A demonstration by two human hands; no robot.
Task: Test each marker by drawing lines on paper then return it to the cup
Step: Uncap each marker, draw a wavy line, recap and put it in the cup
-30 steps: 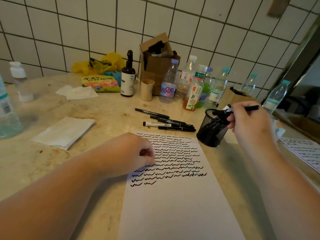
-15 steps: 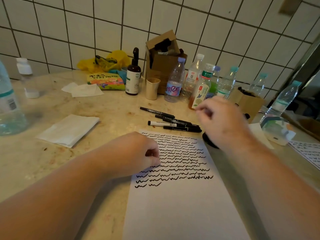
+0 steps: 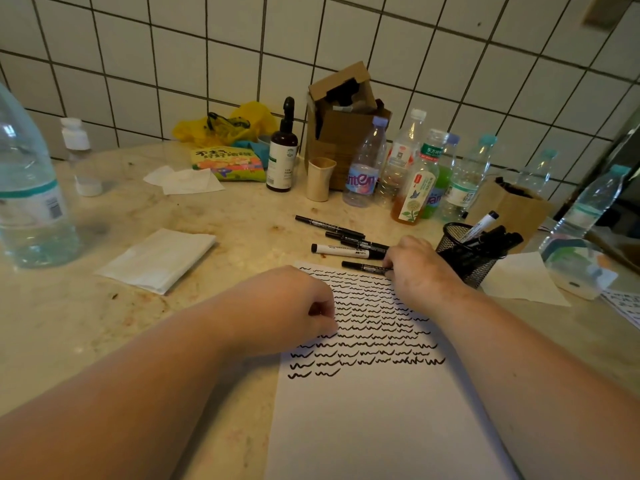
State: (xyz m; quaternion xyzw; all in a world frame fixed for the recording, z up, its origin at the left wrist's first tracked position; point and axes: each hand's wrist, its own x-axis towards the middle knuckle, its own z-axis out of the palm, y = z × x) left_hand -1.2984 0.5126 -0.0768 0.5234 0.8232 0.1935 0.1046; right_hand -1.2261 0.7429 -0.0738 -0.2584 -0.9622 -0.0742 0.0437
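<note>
A white sheet of paper [image 3: 374, 420] lies in front of me, its upper half filled with black wavy lines. My left hand [image 3: 298, 306] rests on its left edge with fingers curled, holding nothing. My right hand [image 3: 420, 268] reaches over the paper's top edge and pinches the end of a black marker [image 3: 363, 266] lying there. Several more markers [image 3: 346, 249] lie just beyond it on the counter. A black mesh cup [image 3: 467, 258] stands right of my right hand, with several markers [image 3: 491, 233] sticking out of it.
Plastic bottles [image 3: 415, 174], a brown dropper bottle [image 3: 282, 157], a small beige cup [image 3: 320, 180] and cardboard boxes [image 3: 343, 123] line the tiled wall. A folded tissue [image 3: 156, 259] lies left, a big water bottle [image 3: 27, 195] at far left. Another scribbled sheet [image 3: 623, 304] sits at right.
My right hand left a marker in the mesh cup, swung left and came down on the nearest loose marker at the paper's top. The left hand stayed put.
</note>
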